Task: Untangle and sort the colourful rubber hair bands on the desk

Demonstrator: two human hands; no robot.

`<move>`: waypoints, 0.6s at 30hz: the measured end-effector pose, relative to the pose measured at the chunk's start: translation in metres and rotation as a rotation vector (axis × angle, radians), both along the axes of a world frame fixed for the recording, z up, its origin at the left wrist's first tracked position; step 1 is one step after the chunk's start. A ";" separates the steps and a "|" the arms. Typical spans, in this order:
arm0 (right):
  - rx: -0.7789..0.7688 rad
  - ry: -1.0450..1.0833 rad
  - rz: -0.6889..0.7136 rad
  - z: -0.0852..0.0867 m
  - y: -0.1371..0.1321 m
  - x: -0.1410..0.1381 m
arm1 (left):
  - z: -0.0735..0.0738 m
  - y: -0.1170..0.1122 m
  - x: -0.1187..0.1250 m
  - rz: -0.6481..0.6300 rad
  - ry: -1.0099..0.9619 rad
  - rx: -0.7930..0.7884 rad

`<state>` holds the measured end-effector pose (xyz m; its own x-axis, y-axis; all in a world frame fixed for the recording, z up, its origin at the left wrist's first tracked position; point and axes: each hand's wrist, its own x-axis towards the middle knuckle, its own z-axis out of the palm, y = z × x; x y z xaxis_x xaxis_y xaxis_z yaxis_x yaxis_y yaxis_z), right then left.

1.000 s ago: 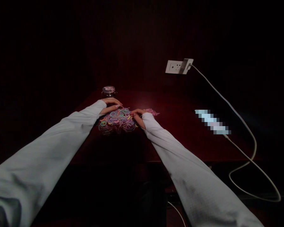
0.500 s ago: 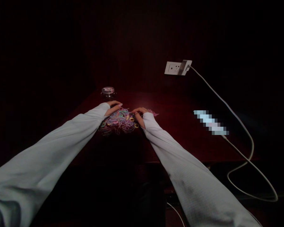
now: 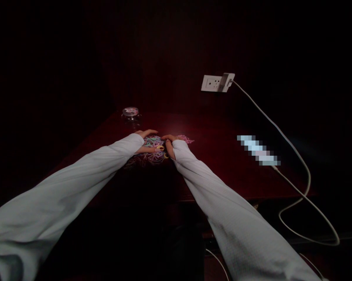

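A heap of small pastel elastic bands (image 3: 152, 155) lies on a dark red wooden table (image 3: 217, 171). My left hand (image 3: 146, 141) rests on the heap's left part, fingers stretched out over the bands. My right hand (image 3: 169, 141) lies at the heap's right edge with its fingers curled down onto the bands; the dim light hides whether it grips any. A smaller pink cluster of bands (image 3: 185, 138) sits just right of my right hand. Both arms wear pale long sleeves.
A small round jar (image 3: 130, 114) with a patterned lid stands behind the heap at the table's back left. A phone (image 3: 258, 150) lies at the right, wired by a white cable (image 3: 299, 164) to a charger in the wall socket (image 3: 217, 82).
My left hand has slid to the right across the heap toward my right hand, covering more of the bands. The two hands are now nearly touching.
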<state>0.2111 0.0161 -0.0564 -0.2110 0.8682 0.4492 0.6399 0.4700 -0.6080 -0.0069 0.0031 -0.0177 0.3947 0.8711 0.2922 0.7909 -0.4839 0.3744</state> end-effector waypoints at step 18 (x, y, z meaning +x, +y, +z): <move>-0.192 0.435 0.184 0.005 -0.021 0.002 | 0.008 0.010 0.000 -0.113 -0.464 -0.202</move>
